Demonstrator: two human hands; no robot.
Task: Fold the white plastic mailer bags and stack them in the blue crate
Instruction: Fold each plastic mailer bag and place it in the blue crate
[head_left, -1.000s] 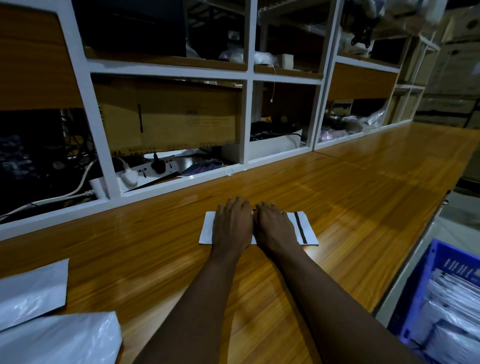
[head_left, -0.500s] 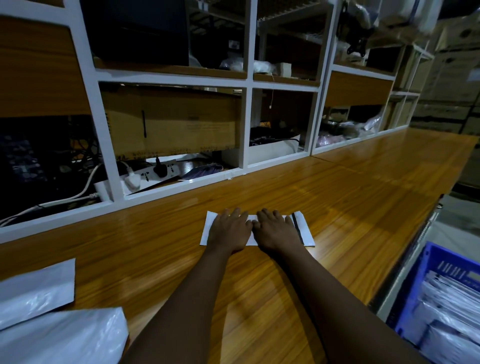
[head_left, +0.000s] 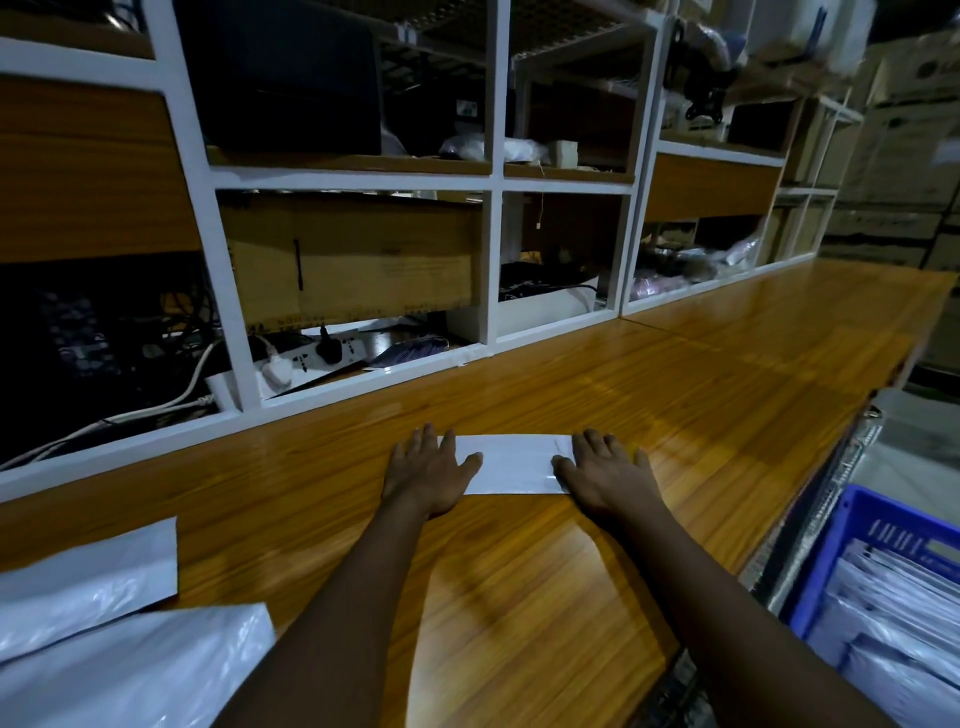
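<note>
Hands, two: left hand (head_left: 428, 475), right hand (head_left: 605, 475); folded mailer (head_left: 514, 462), one; unfolded, two: upper mailer (head_left: 88, 587), lower mailer (head_left: 130, 675); blue crate (head_left: 821, 571), one; stacked mailers (head_left: 893, 613) inside, too overlapped to count; power strip (head_left: 311, 358), one; plugs in it, two: white plug (head_left: 275, 371), black plug (head_left: 328, 349).

Bare countertop (head_left: 727, 364) rightward (shelving (head_left: 493, 260) behind)

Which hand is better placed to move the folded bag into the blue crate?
Probably the right hand: flat on the right end of the bag, it is nearer the crate, right of the table.
</note>
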